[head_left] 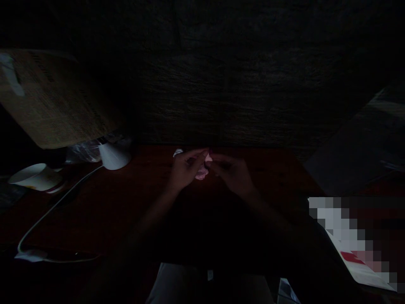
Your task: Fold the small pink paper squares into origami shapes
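The view is very dark. My left hand (183, 171) and my right hand (233, 172) meet above the far middle part of the table. Between their fingertips is a small, soft-looking pink piece (201, 173), crumpled or folded; whether it is paper or cloth I cannot tell. Fingers and thumb of each hand pinch it near its upper end, while its lower part hangs out below my left fingers. Just behind my left hand lies a small whitish piece (177, 152), partly covered by it.
A dark reddish-brown table (126, 198) backs onto a rough wall (202, 84). On the left are a cardboard box (60, 101), a paper cup (36, 177), a white cone-shaped stand (114, 157) and its white cable (57, 198). A whitish, partly pixelated panel (367, 270) is at right.
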`<state>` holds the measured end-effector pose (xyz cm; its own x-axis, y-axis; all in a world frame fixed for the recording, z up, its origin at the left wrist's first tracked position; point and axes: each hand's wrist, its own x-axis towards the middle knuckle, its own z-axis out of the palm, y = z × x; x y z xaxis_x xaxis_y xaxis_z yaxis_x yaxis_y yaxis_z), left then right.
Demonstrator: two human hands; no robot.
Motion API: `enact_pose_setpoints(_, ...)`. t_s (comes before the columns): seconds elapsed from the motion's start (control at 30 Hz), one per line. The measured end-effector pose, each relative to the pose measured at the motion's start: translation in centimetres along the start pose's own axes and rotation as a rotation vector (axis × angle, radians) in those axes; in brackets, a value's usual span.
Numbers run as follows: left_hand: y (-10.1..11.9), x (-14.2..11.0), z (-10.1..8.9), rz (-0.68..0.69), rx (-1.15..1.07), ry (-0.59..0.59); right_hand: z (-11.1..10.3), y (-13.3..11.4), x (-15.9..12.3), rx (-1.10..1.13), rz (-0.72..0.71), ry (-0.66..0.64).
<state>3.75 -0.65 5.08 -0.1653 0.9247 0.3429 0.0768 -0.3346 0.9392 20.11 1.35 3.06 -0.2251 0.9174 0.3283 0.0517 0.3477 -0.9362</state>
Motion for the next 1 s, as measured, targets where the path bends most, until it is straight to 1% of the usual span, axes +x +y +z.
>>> enact_pose_setpoints(0.13,0.1,0.1,-0.3,-0.043,-0.031,-0.043,0.0,-0.1,0.0,0.008,0.016,-0.006)
enact_pose_setpoints(0.23,0.0,0.4,-0.5,-0.07,-0.049,-0.052,0.1,-0.2,0.1,0.028,0.028,-0.005)
enact_pose_setpoints(0.33,-0.2,0.8,-0.8,-0.125,-0.143,-0.079,0.1,-0.3,0.1,0.07,0.023,-0.024)
enact_pose_setpoints(0.5,-0.5,1.2,-1.2,-0.299,-0.346,-0.223,0.0,-0.4,0.0,0.137,0.027,-0.094)
enact_pose_setpoints(0.6,-0.4,1.2,-1.4,-0.337,-0.422,-0.295,-0.1,-0.6,0.0,0.192,0.055,-0.121)
enact_pose_setpoints(0.77,-0.4,1.1,-1.2,-0.345,-0.491,-0.285,0.1,-1.1,-0.1,0.237,0.063,-0.131)
enact_pose_setpoints(0.9,-0.7,1.1,-1.0,-0.382,-0.522,-0.262,0.2,-1.2,-0.1,0.212,0.069,-0.119)
enact_pose_setpoints(1.0,-0.8,1.2,-1.0,-0.377,-0.546,-0.286,0.2,-1.1,-0.1,0.203,0.062,-0.124)
